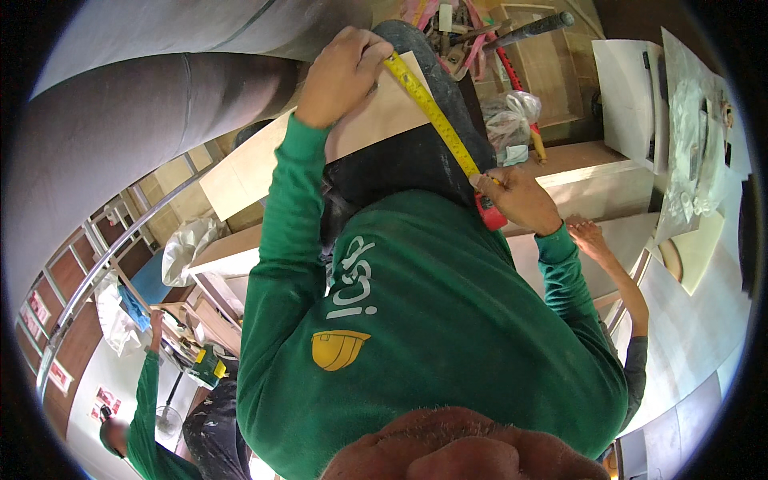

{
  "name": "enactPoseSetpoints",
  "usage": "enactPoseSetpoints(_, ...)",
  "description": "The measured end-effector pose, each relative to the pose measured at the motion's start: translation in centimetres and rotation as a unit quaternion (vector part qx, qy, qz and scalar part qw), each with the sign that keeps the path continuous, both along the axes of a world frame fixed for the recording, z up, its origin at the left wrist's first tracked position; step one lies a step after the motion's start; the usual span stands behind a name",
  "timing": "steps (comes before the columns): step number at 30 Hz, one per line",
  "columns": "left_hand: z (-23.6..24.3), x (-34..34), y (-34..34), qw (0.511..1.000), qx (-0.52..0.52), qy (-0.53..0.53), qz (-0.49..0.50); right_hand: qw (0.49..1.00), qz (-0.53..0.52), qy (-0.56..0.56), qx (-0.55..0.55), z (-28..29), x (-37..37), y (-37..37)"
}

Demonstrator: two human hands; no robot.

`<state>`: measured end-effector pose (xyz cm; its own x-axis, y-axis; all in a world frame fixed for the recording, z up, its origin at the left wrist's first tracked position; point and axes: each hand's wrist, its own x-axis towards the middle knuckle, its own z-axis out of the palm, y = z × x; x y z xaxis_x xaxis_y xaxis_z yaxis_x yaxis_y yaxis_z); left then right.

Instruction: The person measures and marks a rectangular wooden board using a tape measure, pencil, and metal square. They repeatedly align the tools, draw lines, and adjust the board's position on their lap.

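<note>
A yellow tape measure blade runs slantwise between my two hands, pulled out over my lap. My left hand pinches its far end with closed fingers, above a pale wooden board. That board lies across my thighs and stretches to the left. Wrapped by the fingers of my right hand is the near end of the blade, with the red tape measure case beneath them. The blade passes over my dark trouser leg to the right of the board.
A pink bag of tools with a dark-handled tool lies ahead. Clear plastic and white panels stand right. Another person's hand reaches in near my right arm. A metal rail and another worker are left.
</note>
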<state>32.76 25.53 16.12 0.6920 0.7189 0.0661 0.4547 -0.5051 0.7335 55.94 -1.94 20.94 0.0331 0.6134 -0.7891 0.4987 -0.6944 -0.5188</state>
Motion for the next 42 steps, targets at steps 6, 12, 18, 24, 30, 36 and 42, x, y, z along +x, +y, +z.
enactPoseSetpoints(6,-3.1,3.0,0.2,0.996,0.048,0.068,-0.022,0.999,0.018,0.015,0.030,-0.8,-1.2,0.2)
enactPoseSetpoints(12,-0.2,0.2,-4.2,0.983,0.147,0.099,-0.040,0.993,0.073,0.084,0.029,-1.8,0.0,-0.3)
enactPoseSetpoints(18,-1.2,-2.5,-5.8,0.961,0.185,0.180,-0.094,0.984,0.120,0.086,0.102,-3.3,0.3,-0.4)
enactPoseSetpoints(24,-1.7,-2.4,-4.3,0.974,0.161,0.154,-0.048,0.991,0.043,0.071,0.101,-2.0,0.0,2.2)
enactPoseSetpoints(30,0.8,-1.4,-6.2,0.977,0.178,0.111,0.028,0.995,0.004,0.072,0.071,-3.9,0.2,3.4)
enactPoseSetpoints(36,0.2,-1.4,-14.6,0.822,-0.548,-0.152,0.033,0.996,0.002,0.034,0.079,-1.8,0.1,3.4)
enactPoseSetpoints(42,-2.8,3.4,-14.7,0.659,-0.707,-0.244,0.075,0.996,-0.032,0.032,0.081,-4.1,0.6,2.4)
